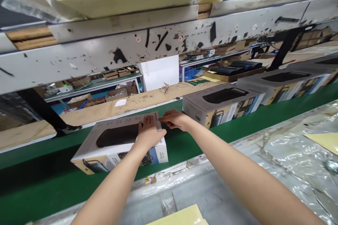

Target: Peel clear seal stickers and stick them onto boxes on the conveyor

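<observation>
The left hand (149, 133) is lying flat on the top face of a printed box (116, 137), palm down and fingers stretched out, so its grip is released and is only pressing on the lid. The right hand (175, 119) is sitting at the far right corner of that same box, its fingertips drawn together against the edge. Whether that grip is actually pinching a flap or merely touching the corner is not showing clearly enough to tell.

The printed box is lying on a green conveyor belt (185, 147), at the left of the scene and turned slightly askew. A second box (221, 103) of the same kind is resting on the belt to its right, and a third box (285, 81) is sitting farther right again.

A strip of cardboard (105, 107) is running along the far side of the belt. Crinkled plastic sheeting (277, 147) is covering the near tabletop. A scuffed white beam (132, 49) is crossing overhead.
</observation>
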Motion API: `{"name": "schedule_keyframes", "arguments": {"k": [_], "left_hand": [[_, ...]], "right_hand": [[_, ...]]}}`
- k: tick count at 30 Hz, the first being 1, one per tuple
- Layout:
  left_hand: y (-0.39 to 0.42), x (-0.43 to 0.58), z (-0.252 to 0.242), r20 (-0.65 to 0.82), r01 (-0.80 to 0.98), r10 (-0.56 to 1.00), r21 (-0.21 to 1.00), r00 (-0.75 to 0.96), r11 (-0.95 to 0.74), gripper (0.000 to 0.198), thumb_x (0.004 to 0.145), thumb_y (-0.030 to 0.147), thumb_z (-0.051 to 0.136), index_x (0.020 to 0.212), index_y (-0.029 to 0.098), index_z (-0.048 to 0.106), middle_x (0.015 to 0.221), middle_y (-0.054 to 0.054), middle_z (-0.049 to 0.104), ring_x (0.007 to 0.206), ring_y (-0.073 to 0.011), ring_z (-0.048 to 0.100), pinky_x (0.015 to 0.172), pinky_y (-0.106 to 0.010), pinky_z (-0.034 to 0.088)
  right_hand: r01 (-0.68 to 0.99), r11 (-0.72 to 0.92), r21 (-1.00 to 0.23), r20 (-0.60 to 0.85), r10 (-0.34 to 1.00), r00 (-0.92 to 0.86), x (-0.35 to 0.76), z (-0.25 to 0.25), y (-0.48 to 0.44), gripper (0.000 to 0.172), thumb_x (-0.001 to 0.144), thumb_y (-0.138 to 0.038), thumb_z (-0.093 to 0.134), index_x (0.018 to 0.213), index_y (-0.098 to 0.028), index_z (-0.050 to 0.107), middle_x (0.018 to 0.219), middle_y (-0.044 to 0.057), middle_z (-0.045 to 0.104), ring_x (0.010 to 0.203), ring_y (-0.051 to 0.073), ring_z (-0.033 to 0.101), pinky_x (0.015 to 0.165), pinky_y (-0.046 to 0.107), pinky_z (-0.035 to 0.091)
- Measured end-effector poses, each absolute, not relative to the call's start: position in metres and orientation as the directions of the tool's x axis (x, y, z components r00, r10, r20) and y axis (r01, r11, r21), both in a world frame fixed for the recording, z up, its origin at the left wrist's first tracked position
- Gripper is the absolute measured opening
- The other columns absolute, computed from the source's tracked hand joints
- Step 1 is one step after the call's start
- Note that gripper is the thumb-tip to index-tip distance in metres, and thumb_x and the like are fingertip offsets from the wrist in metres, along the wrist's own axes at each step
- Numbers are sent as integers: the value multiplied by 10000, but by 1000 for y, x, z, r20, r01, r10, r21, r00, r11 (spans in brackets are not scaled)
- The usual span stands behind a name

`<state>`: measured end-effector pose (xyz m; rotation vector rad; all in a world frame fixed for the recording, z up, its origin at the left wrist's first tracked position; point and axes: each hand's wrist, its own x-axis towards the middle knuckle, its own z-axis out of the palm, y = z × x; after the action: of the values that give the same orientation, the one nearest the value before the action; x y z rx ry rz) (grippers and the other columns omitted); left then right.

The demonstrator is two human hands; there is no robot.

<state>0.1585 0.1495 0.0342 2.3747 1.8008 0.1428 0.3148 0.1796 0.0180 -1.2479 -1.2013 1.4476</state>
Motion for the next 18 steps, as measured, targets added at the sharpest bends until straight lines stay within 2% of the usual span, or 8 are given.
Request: {"name": "schedule_keyframes", "arguments": {"k": [4, 9, 13, 16, 18], "left_hand": [[150, 156, 37, -86, 957, 961, 151, 261, -247, 809, 891, 460, 442, 1590, 80, 299, 1704, -207, 170, 1599, -341, 88, 1273, -541, 68], [151, 152, 37, -87, 958, 962, 150, 257, -242, 845, 877, 491, 452, 1599, 80, 300, 1708, -190, 171, 1599, -330, 100, 1280, -528, 76], [152, 148, 35, -80, 960, 967, 164, 244, -228, 877, 863, 494, 458, 1600, 51, 283, 1709, -188, 168, 1600, -327, 100, 1282, -528, 75], [150, 146, 35, -79, 960, 969, 175, 236, -220, 860, 859, 468, 468, 1604, 79, 286, 1711, -174, 173, 1601, -321, 98, 1281, -522, 81], [149, 145, 37, -73, 959, 969, 181, 236, -220, 842, 856, 451, 478, 1598, 94, 306, 1710, -173, 177, 1600, -324, 100, 1280, -519, 85]], "right_hand": [[69, -160, -985, -168, 975, -148, 307, 20, 185, 488, 598, -371, 958, 572, -165, 516, 461, -36, 471, 440, 65, 415, 367, 179, 288], [147, -143, -979, -163, 977, -139, 298, 24, 183, 487, 661, -341, 924, 583, -184, 470, 454, -52, 436, 432, 61, 387, 381, 188, 269], [275, -112, -955, -148, 982, -117, 292, 24, 185, 451, 739, -331, 862, 594, -201, 455, 439, -57, 403, 417, 69, 351, 394, 215, 268], [420, -39, -907, -69, 996, -57, 290, 22, 183, 348, 771, -359, 818, 656, -186, 538, 540, 15, 540, 488, 125, 466, 446, 254, 361], [522, 53, -851, 62, 998, 0, 289, 20, 176, 174, 859, -306, 712, 829, -154, 635, 778, 115, 678, 697, 210, 614, 593, 308, 481]]}}
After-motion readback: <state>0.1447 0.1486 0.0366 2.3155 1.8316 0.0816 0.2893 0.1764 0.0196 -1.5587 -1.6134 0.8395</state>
